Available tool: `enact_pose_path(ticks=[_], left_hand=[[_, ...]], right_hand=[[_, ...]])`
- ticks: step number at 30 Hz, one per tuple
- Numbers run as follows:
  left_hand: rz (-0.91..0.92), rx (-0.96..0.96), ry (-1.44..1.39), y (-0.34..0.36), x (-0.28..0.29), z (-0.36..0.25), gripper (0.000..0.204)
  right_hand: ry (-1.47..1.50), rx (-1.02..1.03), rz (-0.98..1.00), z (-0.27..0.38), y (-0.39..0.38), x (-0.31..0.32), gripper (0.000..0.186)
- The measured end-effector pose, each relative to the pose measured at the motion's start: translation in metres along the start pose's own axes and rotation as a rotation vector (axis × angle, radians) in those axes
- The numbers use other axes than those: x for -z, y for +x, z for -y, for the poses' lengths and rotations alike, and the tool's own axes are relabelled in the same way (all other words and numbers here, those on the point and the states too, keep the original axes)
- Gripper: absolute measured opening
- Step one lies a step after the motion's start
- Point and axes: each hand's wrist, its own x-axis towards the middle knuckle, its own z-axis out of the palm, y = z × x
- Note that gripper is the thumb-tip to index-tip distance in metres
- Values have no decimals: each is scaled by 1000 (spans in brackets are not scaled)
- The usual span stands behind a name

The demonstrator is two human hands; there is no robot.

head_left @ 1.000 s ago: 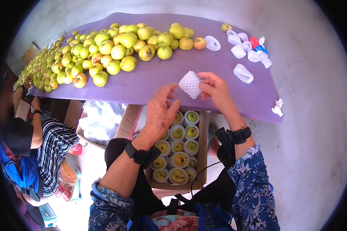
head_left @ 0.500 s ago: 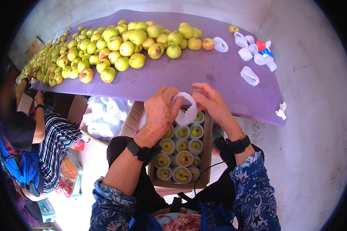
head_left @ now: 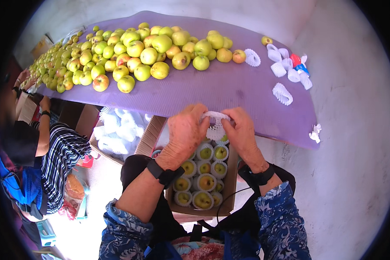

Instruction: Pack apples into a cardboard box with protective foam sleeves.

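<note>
Both my hands hold a white foam net sleeve (head_left: 215,125), stretched between them over a cardboard box (head_left: 232,175). My left hand (head_left: 184,134) grips its left side and my right hand (head_left: 242,132) its right side. What the sleeve holds is hidden by my fingers. The box under my hands is filled with several yellow-green apples (head_left: 206,154), each wrapped in a foam net. A purple table (head_left: 221,89) just beyond my hands carries a long heap of loose apples (head_left: 149,56).
Spare foam nets (head_left: 283,93) lie on the table's right end, beside a red and blue item (head_left: 297,61). A second box with white foam nets (head_left: 117,125) stands left of mine. A person in a striped top (head_left: 58,160) works at the left.
My hands came down from above the table edge to over the box, bringing the foam net with them. The net is now stretched wide between both hands.
</note>
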Motion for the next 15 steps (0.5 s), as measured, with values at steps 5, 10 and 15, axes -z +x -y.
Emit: enact_pose_path(ticks=[5,10,15], left_hand=[[-27,-75,72,-3,-2,1,18],[77,-147,88,-4,2,9,17],[-27,-29,57,-1,13,28,18]], right_hand=[[73,20,55,4,-5,-3,14],[139,53,144,15,-9,-6,21],[93,9,125,44,-18,23,35]])
